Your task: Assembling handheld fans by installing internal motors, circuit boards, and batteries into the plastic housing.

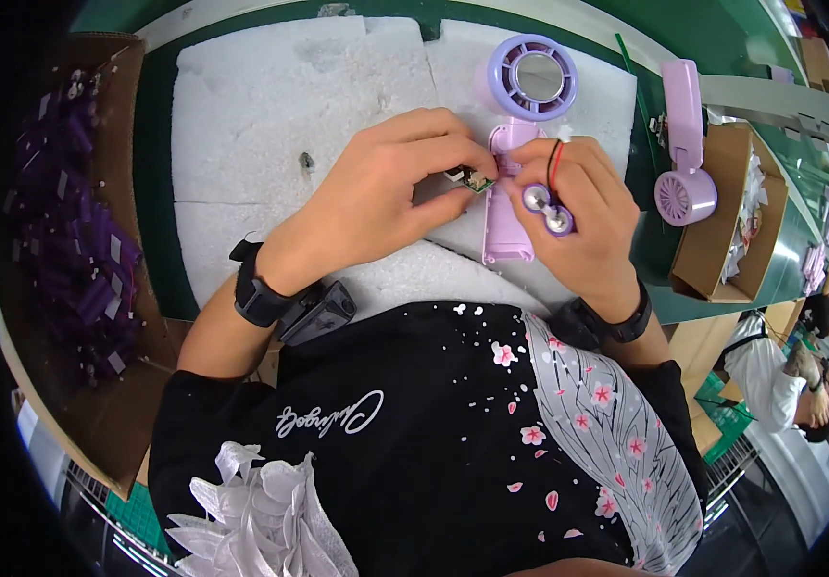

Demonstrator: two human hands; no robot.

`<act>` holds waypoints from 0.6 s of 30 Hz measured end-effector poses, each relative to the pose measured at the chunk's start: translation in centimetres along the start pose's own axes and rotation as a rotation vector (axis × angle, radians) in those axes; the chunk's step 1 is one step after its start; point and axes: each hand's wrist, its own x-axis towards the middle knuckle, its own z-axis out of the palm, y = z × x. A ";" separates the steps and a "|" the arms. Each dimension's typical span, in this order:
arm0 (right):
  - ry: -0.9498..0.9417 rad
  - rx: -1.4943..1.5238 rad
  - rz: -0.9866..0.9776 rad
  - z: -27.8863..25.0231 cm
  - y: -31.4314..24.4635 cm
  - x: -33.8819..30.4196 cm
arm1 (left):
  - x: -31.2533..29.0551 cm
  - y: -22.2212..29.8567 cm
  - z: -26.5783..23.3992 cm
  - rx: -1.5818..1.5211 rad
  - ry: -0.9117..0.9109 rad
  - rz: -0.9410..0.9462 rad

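A lilac handheld fan [533,77] lies on the white foam sheet, its round head at the far end. Its pink-lilac handle shell [508,231] lies open toward me. Between thumb and fingers of my left hand [400,183] is a small green circuit board [478,181], held beside the handle's upper part. My right hand [583,207] is closed round a pair of purple-wrapped battery cells [557,219], metal ends showing. A red and a black wire [556,163] loop over its fingers. Those fingertips touch the upper handle and partly hide it.
White foam sheets [251,125] cover the green bench. At left stands a cardboard box [136,192] of purple battery cells. Another lilac fan [686,144] lies at right, near a cardboard box [698,250] with white pieces. A person [780,385] sits farther right.
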 end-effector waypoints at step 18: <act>-0.043 0.072 0.106 0.9 -0.4 -0.3 | -0.1 1.0 -0.4 -0.143 0.012 -0.223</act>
